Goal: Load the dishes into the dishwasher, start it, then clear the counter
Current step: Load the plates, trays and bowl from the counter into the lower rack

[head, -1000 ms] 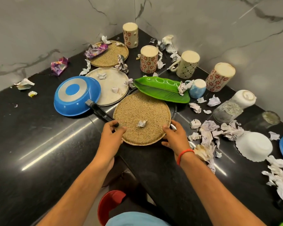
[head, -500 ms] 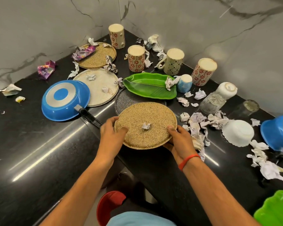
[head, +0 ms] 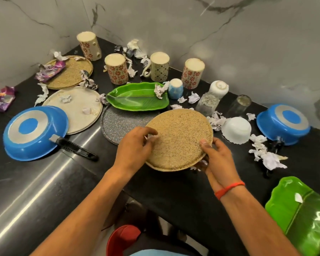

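While the right hand grips the speckled plate at its near-right rim, the left hand pinches a paper scrap on its left edge.

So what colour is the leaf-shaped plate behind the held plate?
Glossy green leaf-shaped plate, clearest in the head view.

Black glossy counter. Speckled tan round plate; grey speckled board; green leaf-shaped dish; blue pan with silver base ring and black handle; cream mugs with red flower pattern; white bowl; white grey-veined marble wall.
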Available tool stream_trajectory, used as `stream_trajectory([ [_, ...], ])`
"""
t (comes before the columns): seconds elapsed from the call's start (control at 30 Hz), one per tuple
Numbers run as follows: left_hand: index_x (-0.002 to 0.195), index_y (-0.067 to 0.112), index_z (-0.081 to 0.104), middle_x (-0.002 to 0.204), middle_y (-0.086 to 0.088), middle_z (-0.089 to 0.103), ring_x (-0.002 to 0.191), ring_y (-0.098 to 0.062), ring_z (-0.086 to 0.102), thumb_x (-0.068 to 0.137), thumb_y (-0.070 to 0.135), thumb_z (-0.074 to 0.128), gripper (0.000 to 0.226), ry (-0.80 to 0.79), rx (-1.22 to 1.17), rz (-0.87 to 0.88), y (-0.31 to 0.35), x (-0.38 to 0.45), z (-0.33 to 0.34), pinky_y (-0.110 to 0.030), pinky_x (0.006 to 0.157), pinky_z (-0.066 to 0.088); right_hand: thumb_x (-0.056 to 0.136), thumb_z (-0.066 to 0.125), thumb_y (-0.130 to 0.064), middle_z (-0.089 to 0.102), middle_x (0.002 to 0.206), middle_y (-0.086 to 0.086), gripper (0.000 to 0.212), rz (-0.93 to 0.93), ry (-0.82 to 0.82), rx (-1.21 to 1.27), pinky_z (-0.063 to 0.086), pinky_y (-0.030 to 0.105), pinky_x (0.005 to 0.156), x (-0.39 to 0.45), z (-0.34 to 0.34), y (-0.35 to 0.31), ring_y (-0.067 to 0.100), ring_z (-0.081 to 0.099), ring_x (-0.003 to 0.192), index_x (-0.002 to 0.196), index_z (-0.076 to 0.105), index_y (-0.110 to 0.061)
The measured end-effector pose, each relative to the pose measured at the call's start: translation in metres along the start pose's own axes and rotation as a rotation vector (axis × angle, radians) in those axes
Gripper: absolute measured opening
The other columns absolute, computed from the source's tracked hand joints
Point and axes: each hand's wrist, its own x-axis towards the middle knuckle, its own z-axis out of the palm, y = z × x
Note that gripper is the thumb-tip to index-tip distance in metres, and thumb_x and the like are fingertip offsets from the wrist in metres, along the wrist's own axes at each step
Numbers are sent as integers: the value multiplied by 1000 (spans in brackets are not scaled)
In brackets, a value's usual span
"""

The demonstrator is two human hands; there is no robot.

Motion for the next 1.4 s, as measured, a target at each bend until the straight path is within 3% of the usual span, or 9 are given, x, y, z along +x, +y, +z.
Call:
stream_trajectory([
  [0.2, 141, 24, 56, 135, -1, 56, 127, -18, 51, 96, 22, 65, 46, -79, 12, 33, 4, 13, 22, -30, 107, 38, 100, 54, -13, 75, 96, -5, 15, -148, 204, 87, 59, 33, 65, -28, -59, -23, 8, 73, 78, 111, 63, -18],
  [0.47, 155, 43, 32, 165, 5, 24, 152, -14, 22, 88, 20, 76, 84, -301, -74, 337, 64, -3, 63, -36, 117, 29, 98, 55, -9, 76, 92, -1, 15, -162, 403, 306, 58, 26, 57, -82, -137, -32, 9, 71, 81, 105, 67, -15],
  [0.6, 137, 23, 63, 152, -3, 48, 142, -21, 43, 85, -6, 68, 60, -217, -161, 596, 124, -24, 78, -43, 115, 38, 96, 55, -4, 76, 84, -3, 20, -206, 413, 384, 57, 22, 54, -127, -179, -28, 6, 70, 72, 103, 69, -16],
  [0.73, 119, 17, 72, 121, 3, 70, 117, -15, 64, 94, 3, 63, 30, -215, -239, 762, 189, -63, 87, -42, 99, 51, 99, 55, -21, 69, 73, 1, 15, -236, 484, 444, 54, 23, 45, -184, -231, -14, 9, 65, 56, 105, 69, -18],
  [0.87, 98, 21, 69, 86, 20, 66, 82, 9, 61, 96, 4, 65, 17, -268, -311, 826, 253, -121, 105, -15, 73, 48, 101, 41, -45, 72, 79, 11, 38, -261, 521, 509, 54, 27, 51, -253, -286, 5, 16, 63, 60, 95, 65, -17],
  [0.93, 85, 30, 60, 71, 16, 57, 68, -1, 53, 100, 7, 61, 27, -351, -380, 784, 281, -152, 121, -18, 60, 41, 101, 41, -47, 70, 78, 11, 38, -313, 585, 492, 51, 30, 55, -287, -312, 17, 18, 60, 62, 96, 64, -16],
  [1.1, 82, 16, 61, 67, -7, 52, 61, -20, 47, 101, 23, 58, 20, -529, -456, 786, 338, -220, 174, -42, 56, 41, 97, 60, -27, 59, 74, 3, 19, -418, 845, 299, 48, 30, 58, -366, -365, 55, 14, 53, 64, 108, 72, -18],
  [1.2, 88, 14, 65, 67, -8, 57, 62, -10, 47, 102, 23, 60, 17, -684, -480, 770, 370, -259, 202, -37, 56, 40, 93, 67, -20, 60, 82, 7, 19, -425, 999, 194, 53, 31, 66, -406, -391, 83, 16, 58, 73, 111, 71, -25],
  [1.4, 92, 23, 69, 82, -8, 70, 75, -15, 60, 102, 27, 59, 15, -1079, -479, 685, 421, -336, 266, -36, 70, 49, 92, 67, -18, 73, 88, -1, 11, -367, 1235, 244, 52, 33, 77, -476, -434, 139, 17, 64, 87, 99, 74, -20],
])
